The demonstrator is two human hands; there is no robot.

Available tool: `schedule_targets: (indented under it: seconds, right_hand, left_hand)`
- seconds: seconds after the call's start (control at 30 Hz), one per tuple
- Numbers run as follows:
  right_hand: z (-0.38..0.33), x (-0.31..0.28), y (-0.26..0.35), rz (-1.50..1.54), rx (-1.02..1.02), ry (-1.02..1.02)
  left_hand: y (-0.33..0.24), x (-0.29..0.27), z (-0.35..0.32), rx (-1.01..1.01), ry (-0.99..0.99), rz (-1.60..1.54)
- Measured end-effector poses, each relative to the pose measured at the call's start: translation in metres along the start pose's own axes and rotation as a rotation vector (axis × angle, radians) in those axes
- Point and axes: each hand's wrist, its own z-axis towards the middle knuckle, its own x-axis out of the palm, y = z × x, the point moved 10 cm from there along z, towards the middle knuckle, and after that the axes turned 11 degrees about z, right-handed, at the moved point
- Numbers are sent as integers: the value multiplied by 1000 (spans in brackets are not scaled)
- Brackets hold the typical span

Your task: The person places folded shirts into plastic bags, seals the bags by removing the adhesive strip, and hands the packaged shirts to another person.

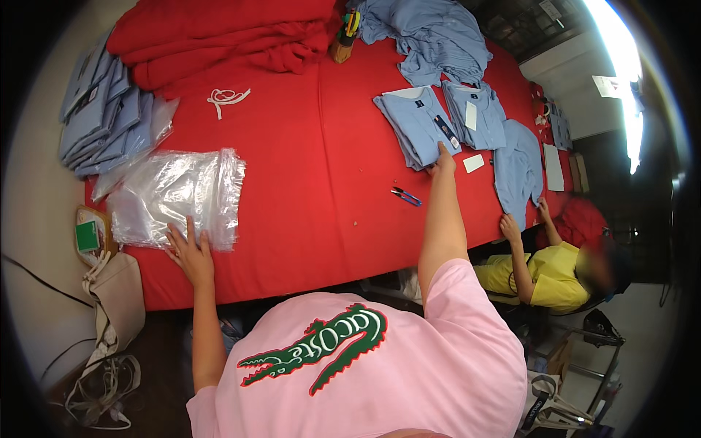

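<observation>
My left hand rests with fingers spread on the near edge of a stack of clear plastic bags at the left of the table. Stretched far to the right, my right hand grips the near edge of a folded blue shirt, which has a dark tag on its front. Some of those fingers are hidden by the hand. Just beyond it lies another folded blue shirt with a white tag. A white card sits to the right of my right hand, and thread snips with blue handles lie nearer to me.
The table wears a red cover. Packed blue shirts are piled at the left; red cloth and loose blue garments lie at the back. At right, a co-worker in yellow handles a blue shirt.
</observation>
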Motion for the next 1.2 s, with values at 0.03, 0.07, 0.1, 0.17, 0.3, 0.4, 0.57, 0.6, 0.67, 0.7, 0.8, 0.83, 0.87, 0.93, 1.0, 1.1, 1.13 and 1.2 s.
schedule_targets:
  seconds: [0.03,0.07,0.1,0.17,0.3,0.4,0.57,0.6,0.67,0.7,0.8,0.83,0.87,0.93,1.0,1.1,1.13,1.2]
  right_hand:
    - [12,-6,3,-21,-27,-8]
    - [19,-4,7,-44,-49,-10]
    - [15,4,-17,-35,-9,9]
    - [0,42,-47,-2,13,69]
    - [-70,89,-96,68,-160,45]
    - [-97,98,-122,66,-190,-44]
    - [-86,87,-122,122,-197,-98]
    - [-87,95,-126,146,-145,-42]
    - [-100,113,-130,112,-74,84]
    - [-93,109,-131,54,43,156]
    - [-154,114,-169,-198,161,335]
    - [-174,113,-165,-275,0,344]
    - [-178,109,-156,-245,-138,326]
    - [-255,123,-148,-342,-556,318]
    - [-309,146,-160,-482,-765,514]
    - [-389,198,-230,-751,-751,1027]
    - [-438,217,-244,-862,-770,1196]
    - [-529,235,-248,-909,-1074,1481]
  left_hand:
    - [-6,3,-2,9,4,-9]
    - [-8,5,-5,13,6,-14]
    - [4,-3,-6,9,15,27]
    - [10,-4,0,5,2,55]
    - [16,-9,-3,-1,26,49]
    - [8,-8,0,20,40,42]
    - [-3,-11,3,26,51,13]
    - [3,-11,3,7,53,23]
    - [11,-12,4,-1,20,-23]
    - [11,-9,8,-4,5,-52]
    - [32,-12,15,-53,-85,-193]
    - [31,-17,20,-70,-94,-216]
    - [22,-19,29,-56,-90,-226]
    - [22,-24,29,-61,-61,-218]
    - [17,-28,32,-60,-22,-245]
    - [30,-28,41,-142,-20,-359]
    - [28,-45,44,-117,-55,-340]
    - [-2,-105,53,10,-192,-310]
